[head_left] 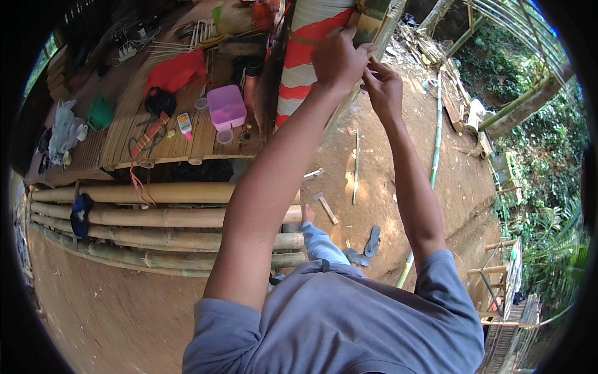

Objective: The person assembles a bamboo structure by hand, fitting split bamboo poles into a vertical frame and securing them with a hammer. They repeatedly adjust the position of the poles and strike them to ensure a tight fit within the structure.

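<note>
Both my arms reach up to a bamboo post or frame piece (371,23) beside a column wrapped in red and white bands (298,70). My left hand (339,61) is closed against the bamboo's edge, its fingertips bent inward. Just right of it and slightly lower, my right hand (384,91) pinches with thumb and fingers, its tips almost meeting the left ones. Whatever lies between the fingertips is too small and too covered to name.
Left stands a bamboo platform (124,140) with a pink plastic container (227,107), a white bottle (184,126) and red cloth (177,71). Thick bamboo rails (162,217) run below it. On the dirt ground lie a hammer (326,207), sandals (372,242) and a long green pole (436,137).
</note>
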`<state>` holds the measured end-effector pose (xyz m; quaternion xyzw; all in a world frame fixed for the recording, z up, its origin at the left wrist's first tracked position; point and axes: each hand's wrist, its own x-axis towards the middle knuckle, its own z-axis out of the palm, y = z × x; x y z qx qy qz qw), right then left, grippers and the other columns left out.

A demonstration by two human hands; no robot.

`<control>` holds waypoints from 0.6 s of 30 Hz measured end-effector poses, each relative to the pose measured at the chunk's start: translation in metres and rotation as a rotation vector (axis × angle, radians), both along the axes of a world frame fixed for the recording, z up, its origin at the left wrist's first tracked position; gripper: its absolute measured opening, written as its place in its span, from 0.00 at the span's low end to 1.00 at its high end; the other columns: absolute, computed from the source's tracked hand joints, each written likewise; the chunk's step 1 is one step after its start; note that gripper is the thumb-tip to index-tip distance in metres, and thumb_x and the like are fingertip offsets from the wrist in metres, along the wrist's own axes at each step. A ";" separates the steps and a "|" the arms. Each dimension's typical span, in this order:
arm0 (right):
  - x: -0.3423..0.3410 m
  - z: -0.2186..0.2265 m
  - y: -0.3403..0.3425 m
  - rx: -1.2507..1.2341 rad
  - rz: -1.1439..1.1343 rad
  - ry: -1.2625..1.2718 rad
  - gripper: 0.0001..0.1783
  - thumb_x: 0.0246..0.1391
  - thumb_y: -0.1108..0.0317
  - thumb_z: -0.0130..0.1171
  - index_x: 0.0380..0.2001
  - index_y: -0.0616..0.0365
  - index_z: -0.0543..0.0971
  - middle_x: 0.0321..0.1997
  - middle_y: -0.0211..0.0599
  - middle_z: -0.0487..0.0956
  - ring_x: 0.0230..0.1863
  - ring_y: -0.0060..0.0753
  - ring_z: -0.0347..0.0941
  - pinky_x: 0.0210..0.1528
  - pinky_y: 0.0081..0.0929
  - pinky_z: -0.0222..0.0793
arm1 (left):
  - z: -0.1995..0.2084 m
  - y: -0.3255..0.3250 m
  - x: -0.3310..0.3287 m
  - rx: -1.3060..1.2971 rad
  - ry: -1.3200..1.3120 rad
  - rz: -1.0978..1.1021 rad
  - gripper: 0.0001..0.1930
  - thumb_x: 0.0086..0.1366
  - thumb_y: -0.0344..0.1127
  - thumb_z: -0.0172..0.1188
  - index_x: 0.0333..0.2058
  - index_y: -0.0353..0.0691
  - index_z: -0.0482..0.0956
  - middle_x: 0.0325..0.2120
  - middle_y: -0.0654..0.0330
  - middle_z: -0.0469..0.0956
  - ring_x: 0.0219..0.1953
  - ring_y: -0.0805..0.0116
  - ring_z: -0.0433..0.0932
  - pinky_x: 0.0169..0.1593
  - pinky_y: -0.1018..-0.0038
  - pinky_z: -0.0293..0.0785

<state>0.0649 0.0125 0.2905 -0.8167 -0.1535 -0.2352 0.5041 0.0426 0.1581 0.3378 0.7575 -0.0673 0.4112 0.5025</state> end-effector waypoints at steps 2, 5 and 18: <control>-0.009 0.010 0.002 0.025 -0.001 0.086 0.21 0.54 0.58 0.67 0.40 0.68 0.84 0.52 0.55 0.80 0.34 0.30 0.81 0.35 0.27 0.74 | 0.000 -0.001 0.000 -0.001 0.002 -0.010 0.31 0.51 0.52 0.70 0.46 0.32 0.81 0.39 0.44 0.81 0.43 0.48 0.80 0.46 0.60 0.76; -0.011 0.017 0.000 0.030 0.054 0.075 0.24 0.56 0.54 0.67 0.41 0.69 0.83 0.50 0.55 0.80 0.31 0.26 0.80 0.31 0.24 0.73 | -0.003 -0.001 0.006 0.033 -0.044 0.047 0.30 0.51 0.52 0.71 0.44 0.32 0.82 0.32 0.46 0.82 0.36 0.50 0.82 0.40 0.61 0.76; -0.010 0.050 -0.008 -0.388 -0.021 -0.030 0.26 0.50 0.47 0.68 0.30 0.65 0.85 0.25 0.44 0.83 0.22 0.47 0.79 0.31 0.38 0.75 | 0.001 0.007 0.010 0.048 -0.077 -0.143 0.17 0.51 0.46 0.72 0.32 0.39 0.84 0.26 0.50 0.83 0.29 0.49 0.82 0.32 0.58 0.73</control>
